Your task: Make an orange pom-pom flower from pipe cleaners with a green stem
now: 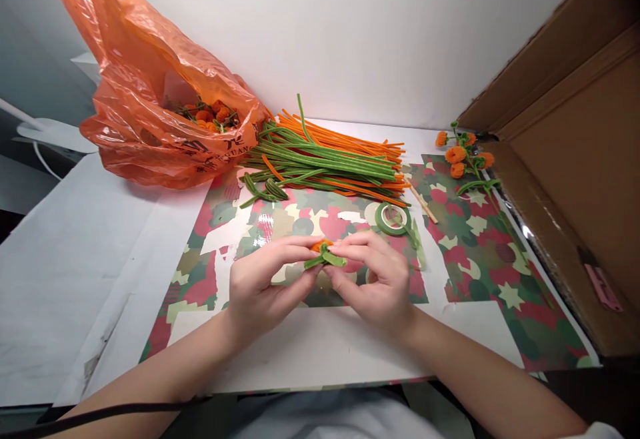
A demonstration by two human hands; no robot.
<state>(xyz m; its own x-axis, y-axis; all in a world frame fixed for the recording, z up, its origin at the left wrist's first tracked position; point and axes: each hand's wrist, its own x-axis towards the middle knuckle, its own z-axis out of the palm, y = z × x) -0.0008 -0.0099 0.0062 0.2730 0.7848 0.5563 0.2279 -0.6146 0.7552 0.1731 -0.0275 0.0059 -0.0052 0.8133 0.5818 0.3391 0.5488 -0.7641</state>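
– Where's our orange chenille flower?
– Over the camouflage-print sheet, pinched between fingertips of our left hand and right hand.
– We'd best press its green strips gently, without crushing it.

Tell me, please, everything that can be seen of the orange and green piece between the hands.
The piece is small: orange at its far side, green nearer the wearer, where short green strips spread sideways. Its material looks soft. The left hand and right hand pinch it above the patterned sheet, hiding part of the orange.
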